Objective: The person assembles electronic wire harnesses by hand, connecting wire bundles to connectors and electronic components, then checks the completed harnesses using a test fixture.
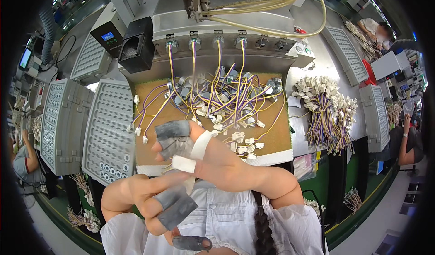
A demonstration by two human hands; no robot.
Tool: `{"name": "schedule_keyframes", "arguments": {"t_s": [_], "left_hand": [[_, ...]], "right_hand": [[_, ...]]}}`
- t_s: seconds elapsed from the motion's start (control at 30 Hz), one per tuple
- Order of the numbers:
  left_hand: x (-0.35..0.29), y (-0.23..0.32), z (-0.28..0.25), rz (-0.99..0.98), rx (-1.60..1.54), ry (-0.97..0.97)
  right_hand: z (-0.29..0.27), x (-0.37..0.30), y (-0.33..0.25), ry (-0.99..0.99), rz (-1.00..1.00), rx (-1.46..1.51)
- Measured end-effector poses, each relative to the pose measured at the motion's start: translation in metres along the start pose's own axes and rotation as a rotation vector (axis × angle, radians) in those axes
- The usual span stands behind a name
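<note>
My left hand (152, 207) and my right hand (199, 148) meet in front of the brown work mat (181, 151). Grey finger cots cover several fingers, and white tape wraps my right thumb and palm. Both hands are closed, fingertips close together; thin wire-like ends show beside the right thumb, but what is pinched is mostly hidden. Beyond them lies a tangled pile of small round motors with purple, yellow and white wires (222, 92). White connectors (244, 147) lie at its near side. Several motors (195, 43) sit in the machine front, wires hanging down.
A grey tray (108, 132) with small round parts stands left, another tray (59, 123) beyond it. A black box (136, 46) is by the machine (167, 19). Bundled wires with white connectors (326, 110) lie right. Yellowish hoses (272, 6) arch overhead. Other people sit at both sides.
</note>
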State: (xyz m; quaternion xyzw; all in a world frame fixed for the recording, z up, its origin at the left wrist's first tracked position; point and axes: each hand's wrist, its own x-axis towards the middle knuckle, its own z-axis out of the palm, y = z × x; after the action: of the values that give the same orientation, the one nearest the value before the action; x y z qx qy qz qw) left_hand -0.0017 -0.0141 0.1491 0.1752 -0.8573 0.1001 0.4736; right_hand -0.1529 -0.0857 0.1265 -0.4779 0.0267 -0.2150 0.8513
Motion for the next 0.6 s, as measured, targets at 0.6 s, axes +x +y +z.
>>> {"name": "schedule_keyframes", "arguments": {"t_s": [0.6], "left_hand": [[-0.027,0.005,-0.008,0.094,-0.06,-0.16]], "right_hand": [[-0.002,0.002,-0.007,0.026,0.08,0.001]]}}
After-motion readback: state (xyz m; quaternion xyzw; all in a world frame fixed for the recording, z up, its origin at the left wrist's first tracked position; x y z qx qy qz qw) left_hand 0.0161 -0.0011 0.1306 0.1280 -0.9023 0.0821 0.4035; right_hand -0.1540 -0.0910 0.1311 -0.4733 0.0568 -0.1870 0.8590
